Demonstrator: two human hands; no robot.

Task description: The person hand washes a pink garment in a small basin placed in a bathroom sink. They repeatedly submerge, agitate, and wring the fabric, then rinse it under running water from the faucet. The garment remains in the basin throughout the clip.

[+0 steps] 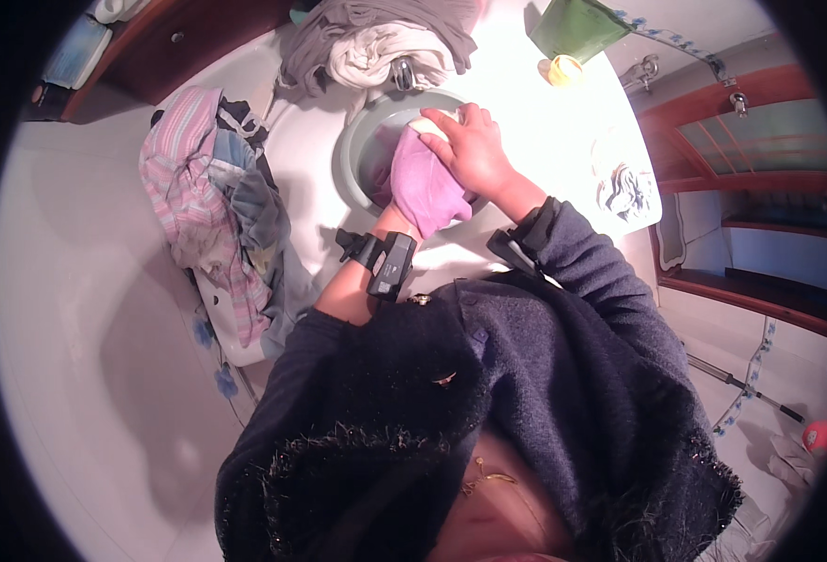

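A purple cloth (424,179) covers my left hand like a mitt, leaving only the wrist (398,219) bare. How the fingers inside it are placed is hidden. My right hand (480,149) presses onto the cloth from above and grips a pale yellow block (424,126), perhaps a bar of soap, partly hidden under the fingers. Both hands are over a grey-green round basin (349,151) on the white sink. More purple fabric (383,158) lies inside the basin.
Grey and white clothes (392,49) are heaped behind the basin by the tap (402,74). Pink striped and blue garments (189,175) hang over the sink's left edge. A green pouch (576,29) with a yellow cap (565,70) and a crumpled cloth (624,191) are at right.
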